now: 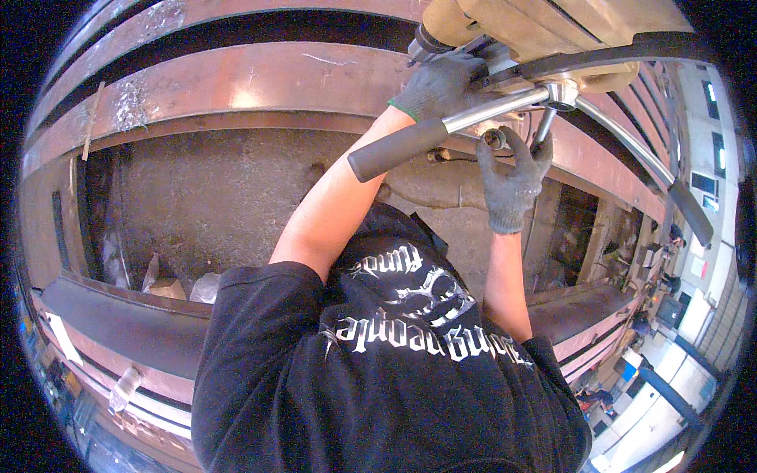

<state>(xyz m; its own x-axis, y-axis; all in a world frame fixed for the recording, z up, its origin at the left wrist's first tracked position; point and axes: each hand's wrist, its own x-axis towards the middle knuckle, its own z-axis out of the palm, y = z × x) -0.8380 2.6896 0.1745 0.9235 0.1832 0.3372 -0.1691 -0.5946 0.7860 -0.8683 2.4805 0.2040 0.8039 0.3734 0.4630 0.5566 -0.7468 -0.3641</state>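
A drilling machine with a tan body [544, 31] stands at the top right. Its feed handle [561, 94] has metal spokes with black grips; one grip [398, 150] crosses over my left forearm. My left hand [438, 85], in a grey glove, reaches up against the machine's underside, its fingertips hidden behind machine parts. Lower and to the right, my right hand [511, 177], also gloved, pinches a short hollow metal cylinder [494, 139] between thumb and forefinger, its open end showing. The other fingers are beside a shorter-looking spoke [544, 124].
Long reddish-brown steel beams [260, 79] run across the far side, with dark gaps between. More beams [126, 315] lie on the near side, with a plastic bottle [126, 388] on them. Concrete floor [213, 197] lies between. People and equipment are far right.
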